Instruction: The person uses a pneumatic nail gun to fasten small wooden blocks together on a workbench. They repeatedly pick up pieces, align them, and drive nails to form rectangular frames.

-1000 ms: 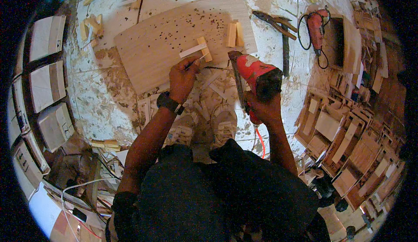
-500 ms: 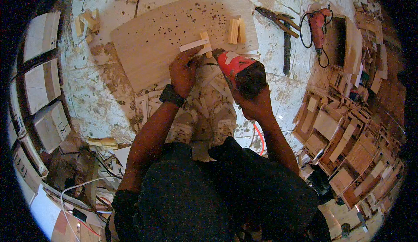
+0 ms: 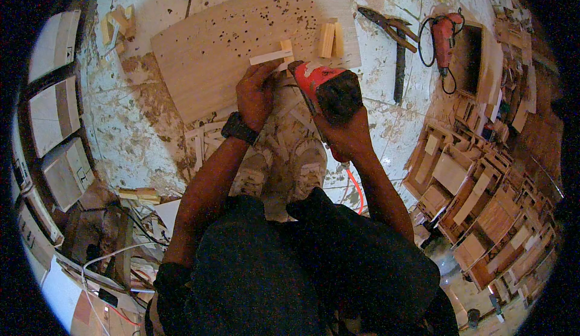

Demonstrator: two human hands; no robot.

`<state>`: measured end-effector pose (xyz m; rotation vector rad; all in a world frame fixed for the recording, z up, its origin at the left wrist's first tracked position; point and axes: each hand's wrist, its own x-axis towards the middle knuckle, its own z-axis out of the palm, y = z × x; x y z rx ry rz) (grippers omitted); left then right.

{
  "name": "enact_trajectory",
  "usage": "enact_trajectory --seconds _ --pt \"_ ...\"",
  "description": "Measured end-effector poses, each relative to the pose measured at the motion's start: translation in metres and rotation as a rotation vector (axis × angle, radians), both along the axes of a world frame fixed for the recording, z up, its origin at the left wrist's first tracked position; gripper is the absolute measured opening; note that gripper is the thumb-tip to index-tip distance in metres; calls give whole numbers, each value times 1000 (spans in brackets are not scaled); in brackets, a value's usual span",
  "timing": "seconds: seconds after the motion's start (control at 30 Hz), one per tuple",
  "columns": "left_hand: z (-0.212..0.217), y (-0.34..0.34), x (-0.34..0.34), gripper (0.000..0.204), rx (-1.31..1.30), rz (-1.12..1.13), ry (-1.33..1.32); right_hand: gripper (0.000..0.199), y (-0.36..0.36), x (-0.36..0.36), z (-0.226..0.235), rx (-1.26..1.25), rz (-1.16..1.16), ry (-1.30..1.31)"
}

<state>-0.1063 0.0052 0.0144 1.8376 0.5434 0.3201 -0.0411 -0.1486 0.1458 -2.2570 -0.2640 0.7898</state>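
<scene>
Red nailer (image 3: 314,75), wrapped by the right hand (image 3: 349,132), has closed in on the wood strips (image 3: 266,57) over the speckled board (image 3: 199,76), nose lined up beside them; left hand (image 3: 255,97) touches them, fingers' hold unclear.

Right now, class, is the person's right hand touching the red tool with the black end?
Touching. The head view shows the right hand gripping the red tool, skin meeting its black end with no gap between.
</scene>
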Motion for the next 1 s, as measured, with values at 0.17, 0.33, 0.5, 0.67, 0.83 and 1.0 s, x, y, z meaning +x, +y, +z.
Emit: enact_trajectory --seconds 0.17,0.33,0.5,0.67,0.83,1.0 --pt "-2 -1 0 38 36 6 -33 30 3 -1 -2 -8 11 12" --pt "7 -4 -5 26 -387 314 153 31 3 -2 -7 -5 -31 4" --pt "20 6 0 28 -765 416 112 31 3 -3 -7 -23 13 -45" --pt "29 11 6 28 -802 476 136 27 7 -2 -3 -40 -5 -16" --pt "27 7 3 25 -652 440 226 25 8 -1 2 -10 -38 22" --pt "19 -1 3 24 -942 571 75 24 10 0 -1 11 15 -69"
